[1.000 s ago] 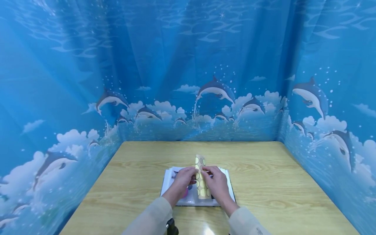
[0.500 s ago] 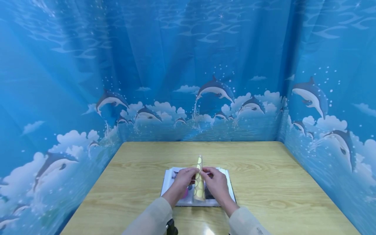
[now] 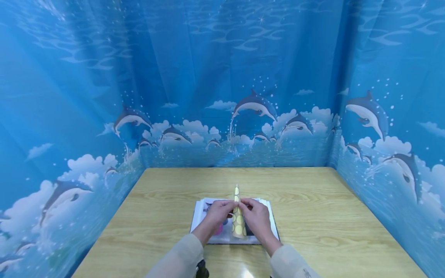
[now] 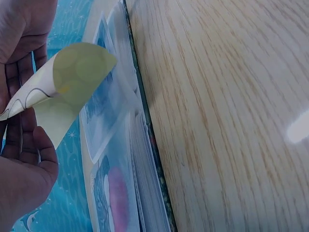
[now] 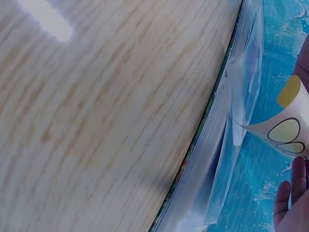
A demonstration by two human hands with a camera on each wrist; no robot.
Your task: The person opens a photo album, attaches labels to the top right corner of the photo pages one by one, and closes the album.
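A pale sheet (image 3: 238,226) printed with yellow circles stands curled lengthwise above an open album (image 3: 222,238). My left hand (image 3: 218,213) pinches its left side near the middle, and my right hand (image 3: 256,217) pinches it from the right. The fingertips of both hands meet close together at the sheet. In the left wrist view, the sheet (image 4: 77,67) bends over into a loose roll, its yellowish inner face showing, with my left hand (image 4: 24,186) below it. The right wrist view catches its circle-printed face (image 5: 285,130) and my right hand (image 5: 295,205) at the edge.
The album lies flat on a wood-grain table (image 3: 156,216), its clear sleeves (image 4: 101,116) fanned up a little. A pink shape (image 4: 117,198) shows in its left page. Blue dolphin-printed curtains (image 3: 222,116) enclose the table's back and sides.
The sheet, flatter and facing up a second ago, has curled into a narrower shape. Its near end swung left, then slightly back right. Both hands keep nearly the same place.
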